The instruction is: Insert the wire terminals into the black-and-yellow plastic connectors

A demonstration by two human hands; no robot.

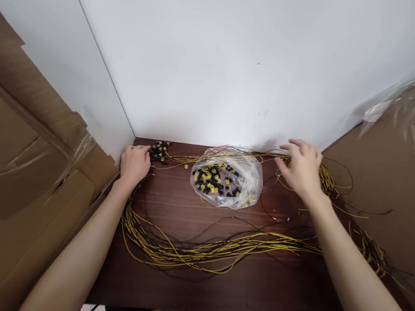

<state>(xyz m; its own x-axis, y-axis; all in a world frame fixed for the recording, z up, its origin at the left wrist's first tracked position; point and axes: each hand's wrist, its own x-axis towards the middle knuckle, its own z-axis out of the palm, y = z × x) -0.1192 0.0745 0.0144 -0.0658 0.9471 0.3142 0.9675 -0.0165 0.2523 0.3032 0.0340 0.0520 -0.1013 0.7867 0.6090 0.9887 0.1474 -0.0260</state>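
My left hand (135, 165) rests at the table's back left corner, fingers curled down and close together. What lies under them is hidden. Right beside its fingertips sits a cluster of small black and yellow caps (159, 151) at the ends of thin yellow and black wires (183, 159). These wires run along the back edge toward my right hand (302, 168), whose fingers are spread over them with nothing visibly gripped. Between the hands lies a clear plastic bag (253, 178) with many loose black and yellow caps (209, 178). A thicker wire bundle (192, 253) curves across the front, its left end rising toward my left wrist.
A white wall (222, 63) stands directly behind the brown wooden table (169, 199). Cardboard boxes flank it, one on the left (13, 161) and one on the right (398, 170). Loose wire ends (373, 253) lie against the right box. One yellow cap (186, 166) lies alone.
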